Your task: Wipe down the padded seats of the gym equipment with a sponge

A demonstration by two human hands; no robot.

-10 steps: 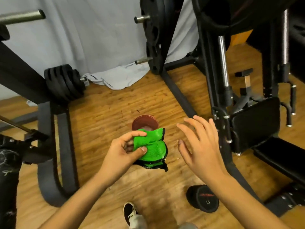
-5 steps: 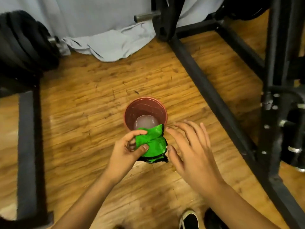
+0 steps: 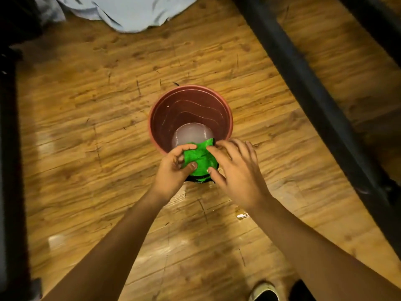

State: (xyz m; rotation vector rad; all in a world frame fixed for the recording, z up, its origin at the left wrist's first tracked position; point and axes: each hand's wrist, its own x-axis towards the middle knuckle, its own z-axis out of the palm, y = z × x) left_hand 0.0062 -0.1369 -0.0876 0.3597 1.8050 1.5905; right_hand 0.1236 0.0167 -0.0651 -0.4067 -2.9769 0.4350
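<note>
Sponge point(image 3: 200, 159) in bright green, edged in black along its lower side, sat bunched in the left hand point(image 3: 173, 170). The forefinger curled over its top and the thumb pressed into its front, the same pinch as half a second before. It was held above the near rim of the red-brown bucket point(image 3: 153, 118), its upper corner overlapping the pale water point(image 3: 191, 132) at the bottom.

The right hand point(image 3: 236, 170) had changed most. A second earlier it hovered well apart from the sponge with fingers spread, and half a second earlier it was just beside it. Now its forefinger lay across the sponge's upper right part and its thumb tip touched the lower right edge. The fingers were still extended and only lightly bent, laid against the sponge rather than curled round it.

The view had also dropped closer. The bucket filled far more of the frame and showed ripple-like lines on its inner wall, and the stacked weight plates seen earlier at the left were out of sight. The grey cloth point(image 3: 130, 11) now showed only at the top edge of the wooden floor point(image 3: 86, 127). The black frame bar point(image 3: 303, 83) ran diagonally down the right side, and a shoe point(image 3: 263, 292) showed at the bottom edge.
</note>
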